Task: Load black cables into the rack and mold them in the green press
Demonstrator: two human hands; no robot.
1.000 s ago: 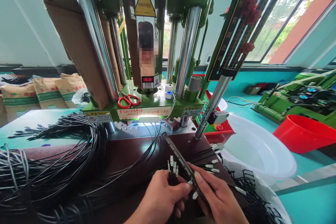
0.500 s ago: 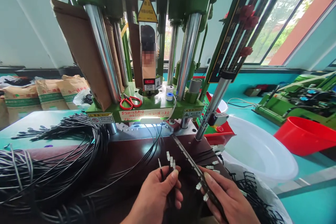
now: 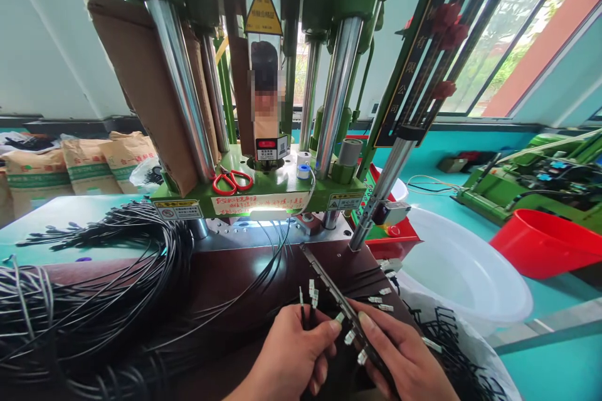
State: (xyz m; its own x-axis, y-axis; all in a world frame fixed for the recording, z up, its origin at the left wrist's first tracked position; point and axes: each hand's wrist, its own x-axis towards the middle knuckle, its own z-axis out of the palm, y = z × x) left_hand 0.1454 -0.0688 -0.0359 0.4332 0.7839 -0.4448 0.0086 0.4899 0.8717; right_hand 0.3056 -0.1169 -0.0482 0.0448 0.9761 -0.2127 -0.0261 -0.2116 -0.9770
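My left hand [image 3: 301,348] is closed around a few black cables whose pale metal connector ends [image 3: 313,293] stick up above the fingers. Its thumb and forefinger pinch one connector [image 3: 339,318] against the edge of a long dark metal bar [image 3: 332,288]. My right hand [image 3: 399,348] grips the lower part of that bar, which slants up and away to the left. More connectors [image 3: 349,337] stick out along the bar's left side, near my right fingers. The cable lengths below my left hand are hidden.
A green press [image 3: 263,191] stands ahead, with red-handled scissors [image 3: 232,182] on its bed. Coiled black cables [image 3: 155,263] cover the table's left side. Loose connectors [image 3: 380,301] lie beyond my right hand. At right are a white tub [image 3: 470,269] and a red bucket [image 3: 540,241].
My left hand has moved right to the bar, bringing one connector against its edge. The bar, in my right hand, has shifted slightly left.
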